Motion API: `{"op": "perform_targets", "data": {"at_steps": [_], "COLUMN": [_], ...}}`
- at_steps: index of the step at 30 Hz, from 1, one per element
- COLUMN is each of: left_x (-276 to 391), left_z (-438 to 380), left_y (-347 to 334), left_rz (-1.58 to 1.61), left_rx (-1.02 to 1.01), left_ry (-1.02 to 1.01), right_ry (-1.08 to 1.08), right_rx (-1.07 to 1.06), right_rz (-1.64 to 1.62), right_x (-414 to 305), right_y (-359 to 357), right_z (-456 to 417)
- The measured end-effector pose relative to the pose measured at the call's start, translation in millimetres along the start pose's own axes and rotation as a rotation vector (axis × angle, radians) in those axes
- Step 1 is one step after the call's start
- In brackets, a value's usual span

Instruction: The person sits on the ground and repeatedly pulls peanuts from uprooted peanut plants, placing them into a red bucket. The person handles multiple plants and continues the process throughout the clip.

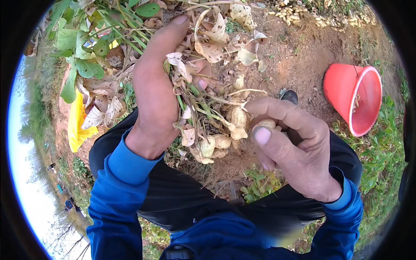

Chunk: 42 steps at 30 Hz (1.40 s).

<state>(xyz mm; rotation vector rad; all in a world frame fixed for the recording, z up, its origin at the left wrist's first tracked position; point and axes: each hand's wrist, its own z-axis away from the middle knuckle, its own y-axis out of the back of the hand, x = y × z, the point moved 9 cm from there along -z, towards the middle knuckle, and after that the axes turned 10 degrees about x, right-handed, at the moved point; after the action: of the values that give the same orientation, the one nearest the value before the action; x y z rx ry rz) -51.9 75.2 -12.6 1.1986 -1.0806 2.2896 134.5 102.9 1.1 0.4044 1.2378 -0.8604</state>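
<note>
My left hand [156, 84] is closed around the stems of an uprooted peanut plant [208, 107], whose green and dried spotted leaves spread above and to the left. Peanut pods [239, 118] hang in a cluster from its roots, to the right of and below that hand. At the right side of the cluster, my right hand [292, 139] has a peanut pod [266, 124] between thumb and fingers. Whether this pod is still joined to the plant cannot be told.
A red bucket [338, 94] with some pods inside lies tilted at the right. Heaped peanuts [292, 14] lie on the soil at the top. A yellow sack [76, 122] is at the left. Between my knees are dry roots and weeds. A distant person [69, 204] appears at the lower left.
</note>
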Motion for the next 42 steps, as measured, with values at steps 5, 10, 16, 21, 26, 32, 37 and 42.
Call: {"op": "perform_targets", "data": {"at_steps": [5,10,16,21,26,32,37,42], "left_x": [-5,-8,-7,-16,-26,-36,-24,-22], "left_z": [6,3,4,4,7,8,4,5], "left_y": [-3,-6,-6,-4,-3,-5,7,-5], "left_rz": [-0.203,-0.235,-0.349,-0.393,-0.365,-0.225,-0.401,-0.188], "left_rx": [-0.008,0.143,0.093,0.154,0.200,0.227,0.262,0.281], "left_ry": [-0.108,-0.059,-0.110,0.015,0.167,0.277,0.261,0.225], "right_ry": [0.014,0.304,0.334,0.243,0.383,-0.127,0.007,0.024], "right_rx": [0.017,-0.015,0.010,-0.042,-0.029,0.146,0.283,0.162], "right_rz": [0.082,0.361,0.280,0.283,0.481,-0.004,-0.081,-0.082], "right_x": [3,-8,-4,-2,-12,13,-2,-20], "right_y": [-10,-12,-14,-16,-17,-4,34,25], "right_z": [1,6,6,5,5,-4,-18,-15]}}
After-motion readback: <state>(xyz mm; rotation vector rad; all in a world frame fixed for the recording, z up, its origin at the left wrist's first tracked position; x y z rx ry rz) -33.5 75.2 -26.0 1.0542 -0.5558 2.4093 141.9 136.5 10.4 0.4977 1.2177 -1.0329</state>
